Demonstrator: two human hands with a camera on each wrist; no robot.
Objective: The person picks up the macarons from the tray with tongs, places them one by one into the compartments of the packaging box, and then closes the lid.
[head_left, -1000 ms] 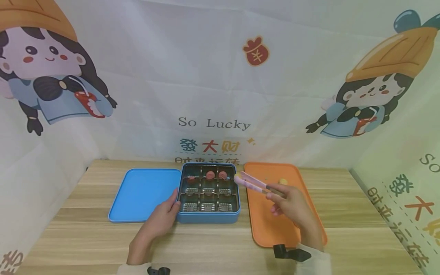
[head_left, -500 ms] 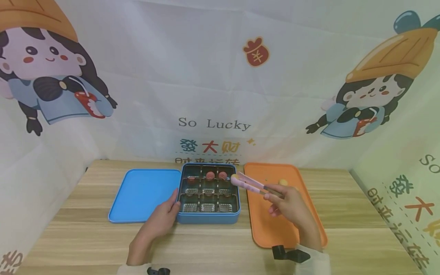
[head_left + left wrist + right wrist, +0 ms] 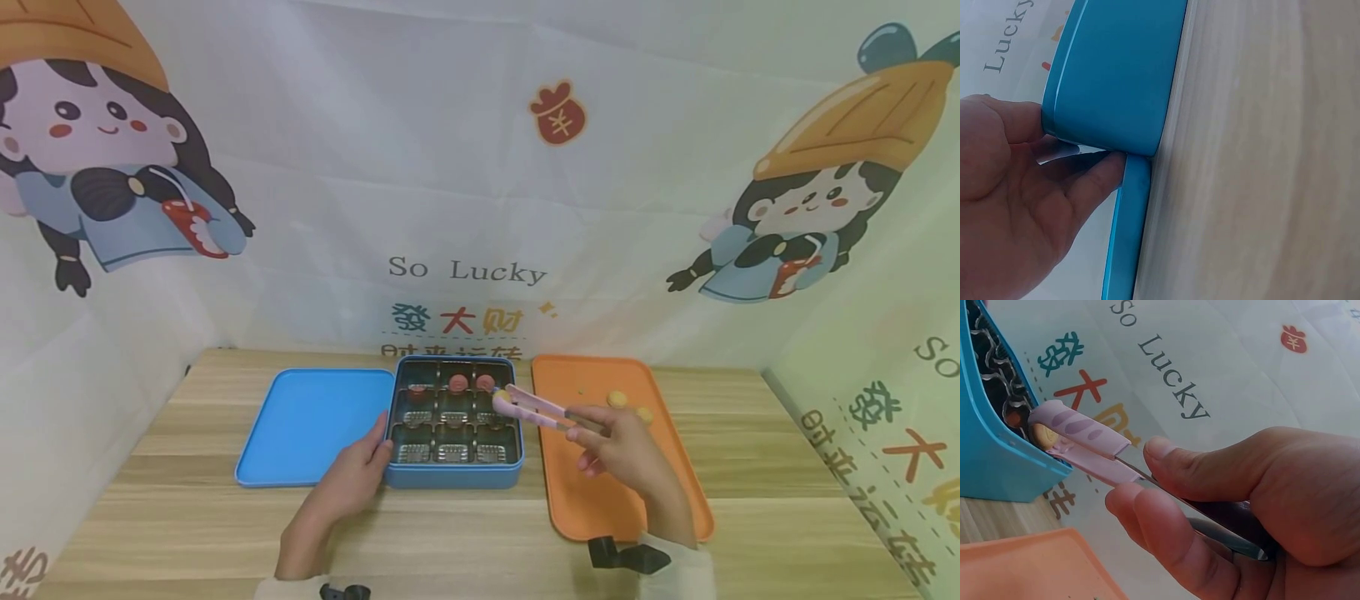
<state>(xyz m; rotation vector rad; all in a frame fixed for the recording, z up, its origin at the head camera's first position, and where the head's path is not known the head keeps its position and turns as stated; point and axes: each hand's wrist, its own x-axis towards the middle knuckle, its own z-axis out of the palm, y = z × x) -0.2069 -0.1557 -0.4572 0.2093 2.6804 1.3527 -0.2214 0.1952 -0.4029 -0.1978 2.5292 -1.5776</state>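
Observation:
My right hand (image 3: pixel 618 442) grips tongs (image 3: pixel 1082 429) with metal handles and lilac tips. Between the tips is a small round yellow cookie (image 3: pixel 1044 436), over the right rim of a blue box (image 3: pixel 453 477). Inside the box, a divided clear insert (image 3: pixel 453 452) has several compartments. Reddish round cookies (image 3: pixel 458 383) sit along its back row. My left hand (image 3: pixel 358 471) holds the box's left side. In the left wrist view one digit of it is at the rim, and a fingertip reaches down where the box meets the blue lid (image 3: pixel 1127 231).
On the right lies an orange tray (image 3: pixel 592 500) with two yellow cookies (image 3: pixel 617 399) toward its back and a tiny greenish speck. The flat blue lid lies left of the box. A printed cloth (image 3: pixel 465 167) hangs behind the wooden table (image 3: pixel 450 542).
My right hand has moved left with the tongs and cookie, bringing the tips from beside the box to over its right compartments. A second cookie on the tray has come into view. Left hand unchanged.

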